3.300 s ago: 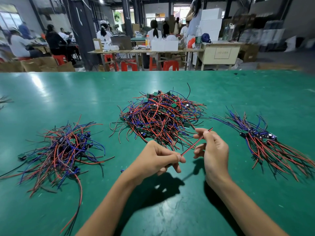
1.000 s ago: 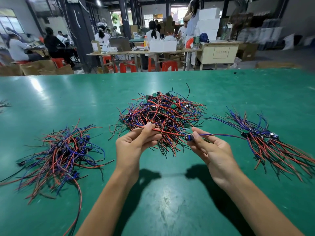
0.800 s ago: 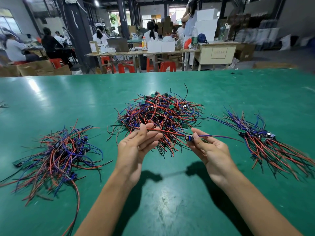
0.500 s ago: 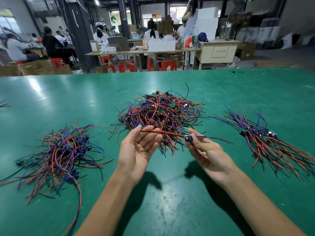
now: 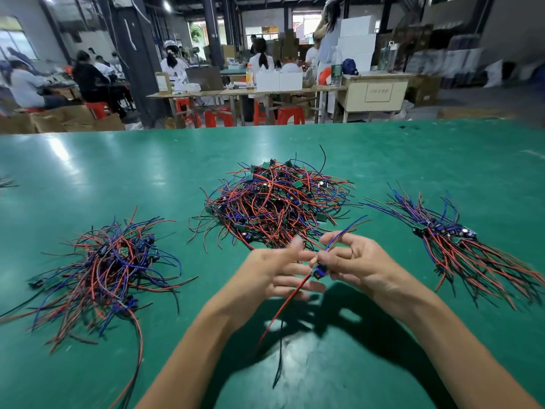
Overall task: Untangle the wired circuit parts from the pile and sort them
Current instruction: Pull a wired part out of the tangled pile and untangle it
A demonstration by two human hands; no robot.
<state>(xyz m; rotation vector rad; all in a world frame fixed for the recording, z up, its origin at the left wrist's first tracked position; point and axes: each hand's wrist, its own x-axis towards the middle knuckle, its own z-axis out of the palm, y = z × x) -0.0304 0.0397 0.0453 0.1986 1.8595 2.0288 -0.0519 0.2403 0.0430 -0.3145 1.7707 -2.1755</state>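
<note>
A tangled pile (image 5: 277,205) of red, blue and black wired circuit parts lies mid-table. In front of it my right hand (image 5: 358,262) pinches one wired part (image 5: 319,271) by its small blue board; blue wires rise past its fingers, and red and black wires hang toward the table. My left hand (image 5: 272,273), blurred, is beside it with fingers spread and straight, touching near the board. A neat, combed bundle (image 5: 448,240) lies to the right. A looser heap (image 5: 109,264) lies to the left.
The green table (image 5: 324,364) stretches wide around the heaps. A few stray wire ends (image 5: 7,183) show at the far left edge. Beyond the table's far edge are work benches, red stools, cardboard boxes and several people.
The part came free of the pile and swung toward me: its red and black wires now hang down instead of stretching left. My hands drew closer together, and the left let go of the red wire.
</note>
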